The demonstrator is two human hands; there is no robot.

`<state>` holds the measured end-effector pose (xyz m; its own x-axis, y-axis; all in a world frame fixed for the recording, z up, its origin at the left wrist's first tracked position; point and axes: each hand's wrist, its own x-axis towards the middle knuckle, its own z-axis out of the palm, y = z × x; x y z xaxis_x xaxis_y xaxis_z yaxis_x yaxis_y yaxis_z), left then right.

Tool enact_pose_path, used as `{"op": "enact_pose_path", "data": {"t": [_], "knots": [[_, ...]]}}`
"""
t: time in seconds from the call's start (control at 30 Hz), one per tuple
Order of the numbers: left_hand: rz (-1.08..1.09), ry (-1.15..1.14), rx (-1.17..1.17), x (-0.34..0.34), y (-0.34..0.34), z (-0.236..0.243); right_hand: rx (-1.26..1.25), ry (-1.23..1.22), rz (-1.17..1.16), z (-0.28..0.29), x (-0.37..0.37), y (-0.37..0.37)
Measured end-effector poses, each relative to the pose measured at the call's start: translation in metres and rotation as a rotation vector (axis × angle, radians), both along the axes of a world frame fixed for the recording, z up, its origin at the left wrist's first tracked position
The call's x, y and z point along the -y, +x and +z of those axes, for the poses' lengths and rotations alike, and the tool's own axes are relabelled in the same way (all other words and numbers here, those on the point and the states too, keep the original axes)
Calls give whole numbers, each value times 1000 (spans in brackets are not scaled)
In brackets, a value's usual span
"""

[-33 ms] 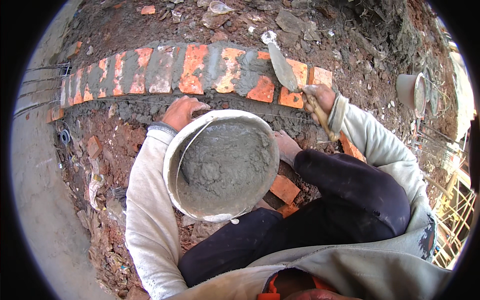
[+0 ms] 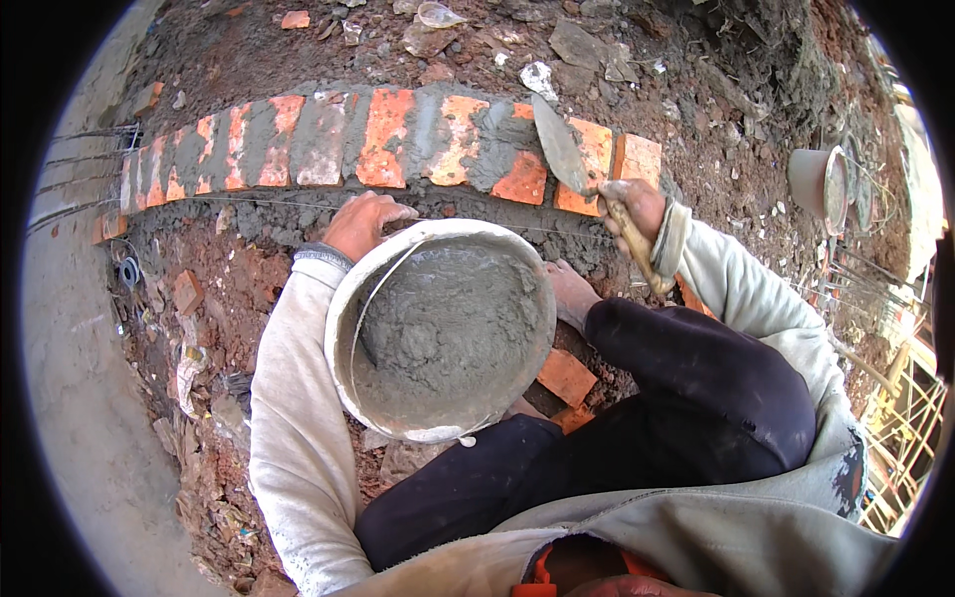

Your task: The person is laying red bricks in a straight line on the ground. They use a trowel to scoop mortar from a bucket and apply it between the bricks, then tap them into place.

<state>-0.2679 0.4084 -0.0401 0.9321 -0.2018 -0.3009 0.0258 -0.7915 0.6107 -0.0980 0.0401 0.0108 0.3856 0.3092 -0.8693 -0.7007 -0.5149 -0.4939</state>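
A trowel point(image 2: 560, 145) with a wooden handle is in my right hand point(image 2: 637, 211), its fingers wrapped round the handle. The blade lies over the bricks near the right end of a brick row point(image 2: 385, 137), pointing away from me. Grey mortar fills the gaps in that row. Close in front of me a pale bucket point(image 2: 343, 383) holds wet grey mortar point(image 2: 438, 318). My left arm runs along its left side, and my left hand point(image 2: 363, 226) is at its far rim. The rim partly hides those fingers, so their grip does not show.
A thin string point(image 2: 269, 203) stretches along the near side of the row. Loose bricks point(image 2: 566, 377) lie beside my legs. Another bucket point(image 2: 818, 179) lies tipped at the right. Rods point(image 2: 95, 149) stick out at the far left, beside a concrete strip point(image 2: 75, 348). Rubble covers the soil.
My right hand and the trowel have shifted slightly toward me. The left hand and the bucket stay in place.
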Motion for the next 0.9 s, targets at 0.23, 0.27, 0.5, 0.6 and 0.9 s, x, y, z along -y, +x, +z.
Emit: {"op": "enact_pose_path", "data": {"t": [0.23,0.27,0.5,0.6,0.9], "knots": [[7,48,-77,-8,-14,-3,-414,245,-86,-24,-42,-24],[8,21,-43,-8,-15,-3,-450,273,-112,-26,-52,-27],[41,58,-30,-9,-27,7,519,187,618,4,-11,11],[57,30,3,-7,-31,6,1150,-351,1291,17,28,65],[46,54,-21,-8,-19,5,920,-426,1261,-13,9,45]]}}
